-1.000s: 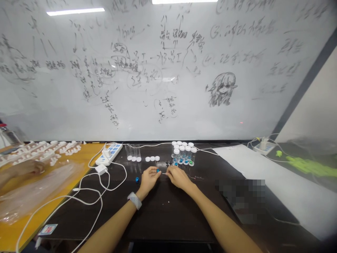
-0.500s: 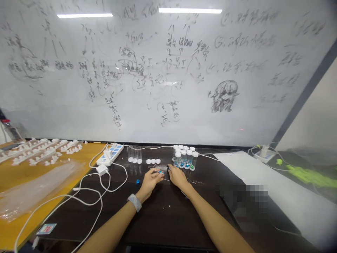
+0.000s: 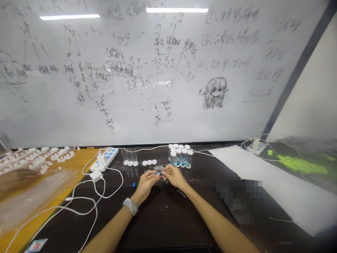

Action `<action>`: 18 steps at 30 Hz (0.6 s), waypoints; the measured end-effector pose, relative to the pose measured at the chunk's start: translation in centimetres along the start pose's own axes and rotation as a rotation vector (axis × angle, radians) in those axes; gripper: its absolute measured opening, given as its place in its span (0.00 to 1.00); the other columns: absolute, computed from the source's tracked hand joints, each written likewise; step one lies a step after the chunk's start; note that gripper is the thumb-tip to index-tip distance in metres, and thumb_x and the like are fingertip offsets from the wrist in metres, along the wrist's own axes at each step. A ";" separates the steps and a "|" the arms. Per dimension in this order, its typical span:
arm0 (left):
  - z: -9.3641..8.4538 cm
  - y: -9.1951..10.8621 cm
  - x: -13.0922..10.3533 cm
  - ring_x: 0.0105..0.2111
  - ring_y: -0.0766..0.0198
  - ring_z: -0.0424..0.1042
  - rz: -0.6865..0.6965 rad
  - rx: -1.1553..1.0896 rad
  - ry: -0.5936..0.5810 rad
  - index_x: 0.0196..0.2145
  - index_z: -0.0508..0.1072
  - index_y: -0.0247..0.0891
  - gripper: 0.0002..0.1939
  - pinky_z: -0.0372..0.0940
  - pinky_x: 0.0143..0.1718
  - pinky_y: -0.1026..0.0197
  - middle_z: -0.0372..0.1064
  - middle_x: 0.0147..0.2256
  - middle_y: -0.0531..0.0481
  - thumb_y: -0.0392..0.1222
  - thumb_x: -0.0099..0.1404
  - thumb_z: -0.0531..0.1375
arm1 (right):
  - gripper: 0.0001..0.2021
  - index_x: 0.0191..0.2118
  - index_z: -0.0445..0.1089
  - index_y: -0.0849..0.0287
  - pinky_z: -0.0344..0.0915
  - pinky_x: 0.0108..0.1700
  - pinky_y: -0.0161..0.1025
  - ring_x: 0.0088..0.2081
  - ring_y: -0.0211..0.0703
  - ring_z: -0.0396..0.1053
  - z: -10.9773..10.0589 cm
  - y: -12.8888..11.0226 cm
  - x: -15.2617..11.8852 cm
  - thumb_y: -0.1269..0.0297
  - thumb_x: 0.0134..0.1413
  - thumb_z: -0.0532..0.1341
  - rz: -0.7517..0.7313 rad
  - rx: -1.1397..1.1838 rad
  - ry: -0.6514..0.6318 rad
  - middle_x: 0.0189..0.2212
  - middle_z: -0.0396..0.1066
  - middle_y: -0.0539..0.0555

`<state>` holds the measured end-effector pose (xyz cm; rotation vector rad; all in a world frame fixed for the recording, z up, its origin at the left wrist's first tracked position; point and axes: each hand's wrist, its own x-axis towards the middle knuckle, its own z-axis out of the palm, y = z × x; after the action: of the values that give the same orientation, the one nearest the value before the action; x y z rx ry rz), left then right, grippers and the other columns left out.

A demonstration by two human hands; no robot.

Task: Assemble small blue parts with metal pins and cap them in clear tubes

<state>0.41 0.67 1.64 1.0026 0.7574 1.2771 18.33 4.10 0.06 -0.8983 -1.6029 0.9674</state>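
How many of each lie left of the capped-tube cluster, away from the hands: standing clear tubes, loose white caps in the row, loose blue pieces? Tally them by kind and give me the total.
Standing clear tubes: 3
Loose white caps: 3
Loose blue piece: 1
Total: 7

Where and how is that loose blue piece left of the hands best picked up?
Probably by its opposite sides, pinched from above: the blue piece looks small and roundish, sitting low on the dark table beside the left hand.
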 end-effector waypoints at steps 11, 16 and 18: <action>-0.5 -0.3 0.5 0.41 0.56 0.79 0.019 -0.061 0.006 0.35 0.76 0.34 0.18 0.69 0.52 0.54 0.79 0.36 0.43 0.43 0.49 0.74 | 0.21 0.41 0.77 0.60 0.74 0.45 0.48 0.36 0.47 0.77 -0.1 -2.3 -0.3 0.47 0.48 0.68 0.019 0.145 -0.045 0.36 0.77 0.57; -0.6 -0.4 0.7 0.42 0.59 0.78 0.007 -0.113 0.002 0.35 0.76 0.35 0.16 0.69 0.53 0.57 0.79 0.37 0.45 0.41 0.50 0.74 | 0.21 0.44 0.75 0.59 0.73 0.47 0.46 0.40 0.47 0.76 0.0 -2.6 -0.4 0.52 0.46 0.70 -0.008 0.084 -0.024 0.41 0.75 0.58; -0.6 -0.3 0.6 0.42 0.59 0.78 0.007 -0.121 -0.012 0.35 0.76 0.35 0.16 0.69 0.52 0.57 0.79 0.37 0.45 0.41 0.51 0.74 | 0.21 0.43 0.73 0.59 0.73 0.45 0.45 0.39 0.47 0.76 0.0 -2.4 -0.3 0.54 0.44 0.72 0.012 0.096 0.014 0.39 0.75 0.57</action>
<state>0.10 1.38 1.17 0.9150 0.6605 1.3063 18.19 2.84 2.09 -0.8476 -1.5274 1.0352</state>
